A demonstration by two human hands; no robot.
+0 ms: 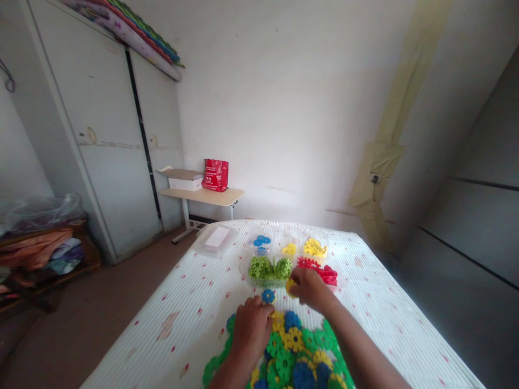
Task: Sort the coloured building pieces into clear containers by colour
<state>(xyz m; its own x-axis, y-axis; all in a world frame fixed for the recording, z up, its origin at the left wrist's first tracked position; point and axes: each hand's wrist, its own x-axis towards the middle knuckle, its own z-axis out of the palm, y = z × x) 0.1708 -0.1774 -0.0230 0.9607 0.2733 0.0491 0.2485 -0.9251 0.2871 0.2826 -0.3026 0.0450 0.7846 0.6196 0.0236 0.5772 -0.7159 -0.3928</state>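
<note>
A loose pile of flower-shaped plastic discs in green, yellow and blue covers the near part of the table. My left hand is over the pile's far left side, with its fingers curled together. Just beyond those fingertips is a blue flower disc; I cannot tell whether they touch it. My right hand pinches a yellow flower disc in front of the clear divided box. Light green pieces fill its near left compartment, and red pieces its near right one.
Farther back in the box are blue pieces and yellow pieces. A clear lid with a white label lies at the far left of the cloth-covered table. Behind, a small desk bears a red bag.
</note>
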